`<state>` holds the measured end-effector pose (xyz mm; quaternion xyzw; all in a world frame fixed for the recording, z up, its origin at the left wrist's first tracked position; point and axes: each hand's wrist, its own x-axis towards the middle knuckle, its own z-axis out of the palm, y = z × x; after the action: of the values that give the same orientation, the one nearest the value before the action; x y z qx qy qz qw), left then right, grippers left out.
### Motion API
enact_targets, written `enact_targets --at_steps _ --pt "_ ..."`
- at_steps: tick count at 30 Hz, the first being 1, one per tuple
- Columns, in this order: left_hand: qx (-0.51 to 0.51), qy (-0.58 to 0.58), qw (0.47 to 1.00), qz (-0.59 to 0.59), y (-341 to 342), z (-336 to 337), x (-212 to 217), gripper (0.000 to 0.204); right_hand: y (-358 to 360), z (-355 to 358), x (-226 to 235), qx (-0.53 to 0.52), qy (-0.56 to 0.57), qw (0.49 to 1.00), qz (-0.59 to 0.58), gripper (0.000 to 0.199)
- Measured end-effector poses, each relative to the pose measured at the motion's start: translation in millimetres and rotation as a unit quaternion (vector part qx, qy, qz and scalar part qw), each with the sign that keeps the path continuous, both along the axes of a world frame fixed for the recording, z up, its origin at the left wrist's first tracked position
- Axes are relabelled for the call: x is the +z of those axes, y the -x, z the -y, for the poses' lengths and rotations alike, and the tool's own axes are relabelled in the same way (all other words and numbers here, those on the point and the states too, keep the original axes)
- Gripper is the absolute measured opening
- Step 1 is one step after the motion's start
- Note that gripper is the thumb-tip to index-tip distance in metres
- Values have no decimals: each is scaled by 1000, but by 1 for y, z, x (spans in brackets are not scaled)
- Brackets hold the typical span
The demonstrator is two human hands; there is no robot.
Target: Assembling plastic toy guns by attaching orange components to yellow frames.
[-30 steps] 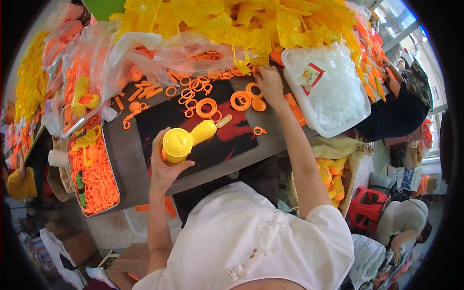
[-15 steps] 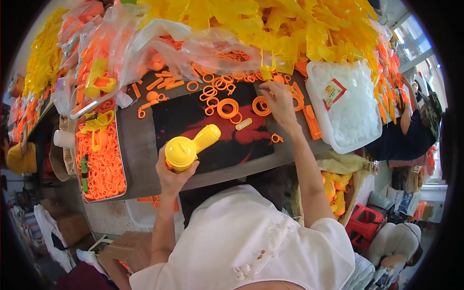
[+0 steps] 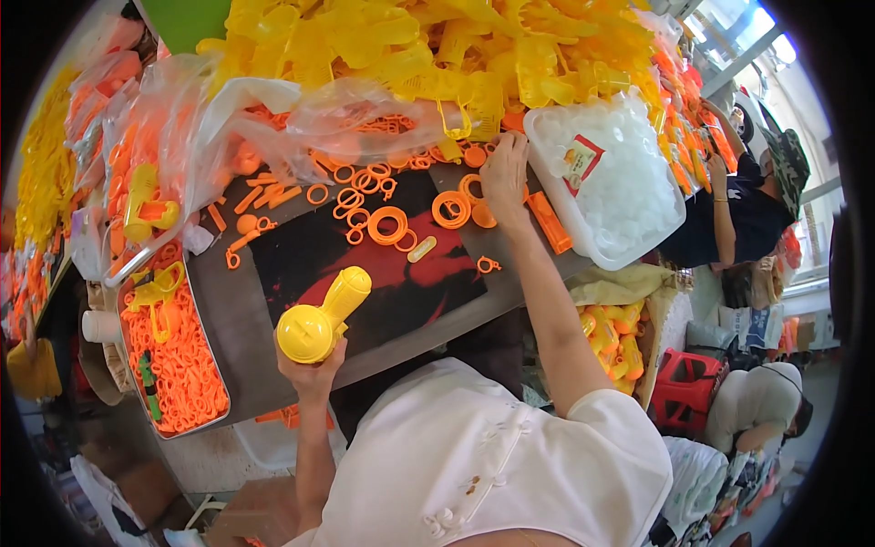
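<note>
My left hand (image 3: pixel 312 372) is closed around a yellow plastic toy body (image 3: pixel 308 332), which has a round domed end and a short tube pointing away to the right. It is held above the near edge of the table. My right hand (image 3: pixel 504 178) reaches to the far right side of the table, with its fingers together and bent among small orange parts. Whatever its fingertips hold is hidden. Beside it lie an orange ring (image 3: pixel 451 194) and an orange disc (image 3: pixel 484 216). A larger orange ring (image 3: pixel 403 216) and a small pale oval piece (image 3: pixel 422 249) lie on the dark mat (image 3: pixel 355 273).
A white tub (image 3: pixel 670 223) of translucent pieces stands right of my right hand. Yellow plastic parts (image 3: pixel 437 46) are heaped at the back. At left, a tray (image 3: pixel 224 415) holds small orange parts. A box (image 3: pixel 643 365) of yellow-orange toys stands below the table's right side. Another person works at far right.
The whole view has shifted and tilted. My right hand has moved right, closer to the white tub. My left hand still holds the yellow toy body, now more upright in view.
</note>
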<state>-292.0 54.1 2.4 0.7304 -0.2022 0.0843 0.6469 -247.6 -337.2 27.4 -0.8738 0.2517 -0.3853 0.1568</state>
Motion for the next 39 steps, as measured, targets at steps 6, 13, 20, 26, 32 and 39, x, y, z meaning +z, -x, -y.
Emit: enact_targets --at_steps 6,13,20,26,32,39 --pt "-18 22 999 -29 2 3 9 61 -23 42 -9 -89 81 966 -231 24" --pt "-18 -2 999 -45 0 3 12 70 3 15 -4 -40 119 970 -209 17" --pt "-112 -139 984 -13 -11 35 64 75 47 -29 35 83 -127 983 107 14" --pt "-150 -147 977 44 -13 64 68 67 82 -113 90 451 -628 633 53 20" --pt "-181 -145 972 34 -10 72 58 69 81 -138 64 375 -100 919 -76 22" --pt "-164 -127 977 58 -7 76 55 90 102 -156 55 373 -164 911 -65 39"
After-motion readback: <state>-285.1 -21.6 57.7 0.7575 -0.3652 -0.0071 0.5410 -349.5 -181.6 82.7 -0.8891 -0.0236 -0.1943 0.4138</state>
